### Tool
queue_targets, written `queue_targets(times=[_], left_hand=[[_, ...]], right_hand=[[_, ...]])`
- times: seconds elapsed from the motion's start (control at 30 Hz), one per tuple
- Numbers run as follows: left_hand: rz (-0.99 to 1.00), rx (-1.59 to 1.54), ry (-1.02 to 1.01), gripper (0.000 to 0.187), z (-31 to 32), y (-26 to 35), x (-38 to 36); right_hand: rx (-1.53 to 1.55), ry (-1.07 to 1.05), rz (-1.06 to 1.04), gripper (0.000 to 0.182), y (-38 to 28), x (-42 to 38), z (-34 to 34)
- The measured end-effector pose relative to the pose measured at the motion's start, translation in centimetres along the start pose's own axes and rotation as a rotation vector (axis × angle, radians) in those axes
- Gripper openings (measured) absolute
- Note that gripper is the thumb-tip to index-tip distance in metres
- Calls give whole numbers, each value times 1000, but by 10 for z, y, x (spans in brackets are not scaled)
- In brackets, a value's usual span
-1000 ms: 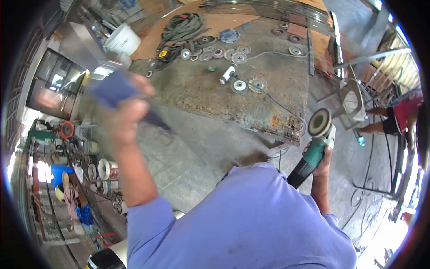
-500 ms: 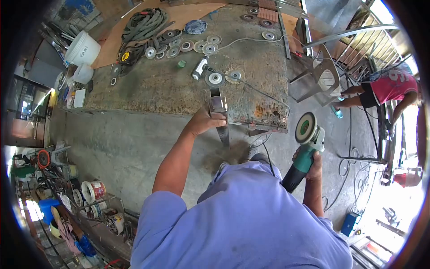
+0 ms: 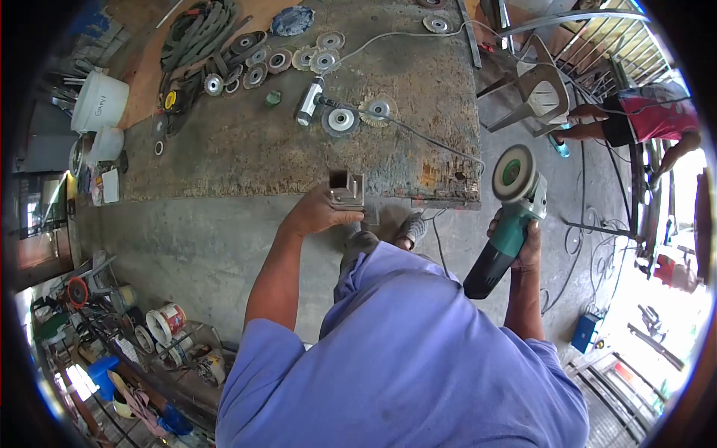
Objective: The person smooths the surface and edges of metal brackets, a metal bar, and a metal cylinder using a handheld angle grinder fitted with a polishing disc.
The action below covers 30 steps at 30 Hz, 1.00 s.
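My left hand (image 3: 317,214) is closed around a square metal tube (image 3: 348,196) at the front edge of the worn workbench (image 3: 246,160). The tube's open end faces up towards me; its lower length is mostly hidden. Off the bench's right front corner, my right hand (image 3: 531,245) grips a green and black angle grinder (image 3: 508,237) by its body. Its round disc (image 3: 512,173) points upward, well apart from the tube. Beyond my left hand lie a grinding disc (image 3: 340,119), a flap disc (image 3: 381,109) and a silver and black tool (image 3: 307,103).
Several discs and a coil of dark straps (image 3: 198,33) lie further back. White buckets (image 3: 101,101) stand left. At right are a plastic chair (image 3: 544,102), a bending person in a pink top (image 3: 661,119), loose floor cables and a blue box (image 3: 586,332). A cord crosses the bench.
My view has shifted, so the bench appears further left. The tube now shows more end-on, with less of its length visible below my left hand. Both hands keep their holds.
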<state>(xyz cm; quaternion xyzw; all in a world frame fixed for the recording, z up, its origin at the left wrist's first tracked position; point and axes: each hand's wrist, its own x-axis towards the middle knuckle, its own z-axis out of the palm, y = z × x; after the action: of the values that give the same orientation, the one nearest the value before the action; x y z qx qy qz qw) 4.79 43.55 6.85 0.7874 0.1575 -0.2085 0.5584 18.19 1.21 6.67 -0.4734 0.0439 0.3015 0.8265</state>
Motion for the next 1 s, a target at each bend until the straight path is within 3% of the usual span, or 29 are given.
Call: queue_targets(times=[0.17, 0.27, 0.4, 0.5, 0.67, 0.77, 0.8, 0.87, 1.0], left_hand=[[95, -205, -85, 66, -2, -16, 14], [241, -177, -45, 62, 3, -41, 27], [295, 85, -10, 82, 0, -54, 30], [318, 198, 95, 81, -4, -54, 22], [226, 317, 329, 72, 8, -58, -10], [82, 304, 360, 60, 31, -73, -13], [139, 359, 429, 53, 34, -77, -11], [263, 476, 548, 40, 31, -82, -11], [125, 417, 618, 29, -19, -57, 19]], right_hand=[[-55, -22, -61, 79, 8, 9, 21], [62, 5, -120, 77, 9, 16, 54], [158, -29, -201, 77, 7, 21, 89], [124, -60, -231, 78, 9, 28, 87], [36, -175, -211, 79, -6, 34, 74], [55, -246, -195, 78, -13, 32, 61], [65, -268, -191, 78, -16, 32, 57], [45, -269, -198, 79, -20, 30, 49], [-43, -259, -206, 79, -24, 28, 33]])
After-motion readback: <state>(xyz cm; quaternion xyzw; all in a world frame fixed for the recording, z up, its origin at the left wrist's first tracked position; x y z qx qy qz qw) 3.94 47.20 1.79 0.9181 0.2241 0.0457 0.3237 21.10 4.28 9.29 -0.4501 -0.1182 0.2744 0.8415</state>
